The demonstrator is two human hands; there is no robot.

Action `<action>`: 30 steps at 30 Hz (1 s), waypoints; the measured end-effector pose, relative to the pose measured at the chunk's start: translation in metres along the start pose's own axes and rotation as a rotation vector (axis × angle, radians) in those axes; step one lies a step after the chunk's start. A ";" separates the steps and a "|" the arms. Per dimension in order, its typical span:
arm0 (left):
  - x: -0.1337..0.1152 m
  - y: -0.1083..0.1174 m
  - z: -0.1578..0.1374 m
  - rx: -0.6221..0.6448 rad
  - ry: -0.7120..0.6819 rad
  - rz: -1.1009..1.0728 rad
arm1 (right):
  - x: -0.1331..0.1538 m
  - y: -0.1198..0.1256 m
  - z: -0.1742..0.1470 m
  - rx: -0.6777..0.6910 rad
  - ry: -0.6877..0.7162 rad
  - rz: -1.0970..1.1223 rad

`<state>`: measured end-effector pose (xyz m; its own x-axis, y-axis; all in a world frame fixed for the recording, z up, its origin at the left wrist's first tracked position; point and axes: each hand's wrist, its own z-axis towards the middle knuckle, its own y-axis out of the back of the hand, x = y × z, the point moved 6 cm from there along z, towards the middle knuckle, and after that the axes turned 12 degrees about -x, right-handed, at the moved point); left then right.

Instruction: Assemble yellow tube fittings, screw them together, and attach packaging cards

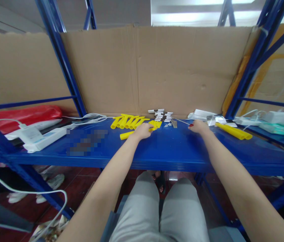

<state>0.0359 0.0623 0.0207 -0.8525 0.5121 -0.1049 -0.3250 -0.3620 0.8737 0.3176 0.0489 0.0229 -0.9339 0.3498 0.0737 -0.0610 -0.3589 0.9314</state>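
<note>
My left hand (144, 131) is closed on a yellow tubular handle (126, 135), whose wide end shows left of my wrist. Yellow flat pieces (158, 124) lie just past its fingertips. My right hand (199, 127) grips a thin-shafted tool (181, 121) that looks like a screwdriver, with a bit of red at the grip; its shaft points left. Between the hands lie a grey metal blade (174, 123) and small silvery parts (168, 125), too small to name. Behind them is a stack of white-and-dark strips (163, 116). Several more yellow handles (127, 121) lie in a row at the left.
The blue shelf (172, 148) is backed by cardboard (157, 67) and framed by blue posts. Two yellow tubes (234, 131) and clear packets (217, 120) lie right. A white power strip (46, 139), cables (89, 118) and a red bag (26, 116) sit left.
</note>
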 end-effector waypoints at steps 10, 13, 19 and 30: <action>-0.002 0.000 0.000 0.018 -0.022 -0.021 | -0.007 -0.003 -0.001 0.026 -0.055 0.000; -0.003 0.001 0.000 0.021 -0.026 -0.027 | -0.005 -0.006 0.000 0.070 -0.046 -0.007; -0.004 0.001 0.000 0.016 -0.034 -0.030 | 0.000 -0.009 -0.002 0.095 -0.035 0.011; -0.001 0.001 0.000 -0.012 -0.003 -0.048 | 0.011 -0.005 -0.008 0.066 -0.005 0.031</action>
<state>0.0369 0.0613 0.0215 -0.8345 0.5315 -0.1451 -0.3706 -0.3466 0.8617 0.3044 0.0473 0.0164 -0.9331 0.3441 0.1042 -0.0090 -0.3120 0.9500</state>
